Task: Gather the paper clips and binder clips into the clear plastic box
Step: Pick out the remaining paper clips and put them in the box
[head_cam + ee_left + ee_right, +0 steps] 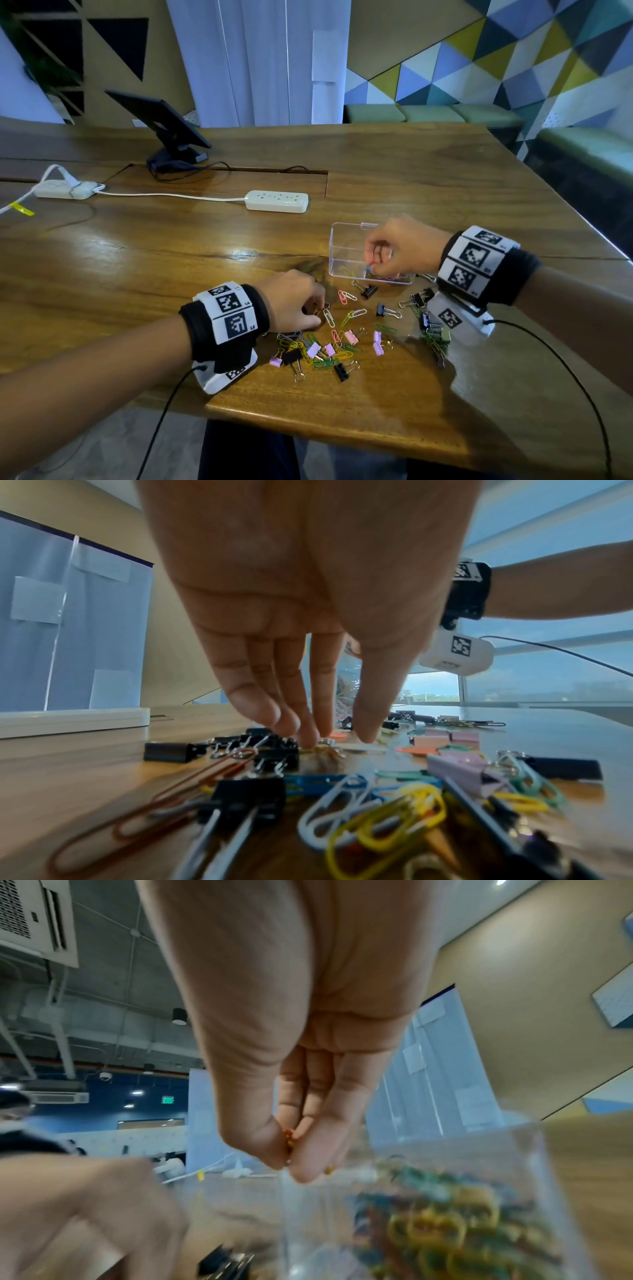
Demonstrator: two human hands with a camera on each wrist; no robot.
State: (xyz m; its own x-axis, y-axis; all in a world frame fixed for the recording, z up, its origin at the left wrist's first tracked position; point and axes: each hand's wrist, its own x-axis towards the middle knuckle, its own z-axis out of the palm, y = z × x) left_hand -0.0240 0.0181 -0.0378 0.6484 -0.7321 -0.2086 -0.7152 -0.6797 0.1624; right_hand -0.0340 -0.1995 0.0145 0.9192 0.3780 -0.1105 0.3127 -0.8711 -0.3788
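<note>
The clear plastic box [342,240] stands on the wooden table and holds several coloured paper clips [441,1223]. My right hand [371,269] hovers over its near side, thumb and fingers pinching a small orange paper clip [289,1136]. Loose paper clips and black and pink binder clips [325,346] lie scattered in front of the box. My left hand [317,313] reaches down at the pile's left edge. Its straight fingertips [308,739] touch a gold paper clip [325,747] on the table, with the thumb a little apart.
A white power strip [277,201] lies behind the box, and a second one [65,190] at far left. A dark screen on a stand [164,126] sits at the back. The table's front edge [308,421] runs just below the pile. More clips [433,337] lie under my right wrist.
</note>
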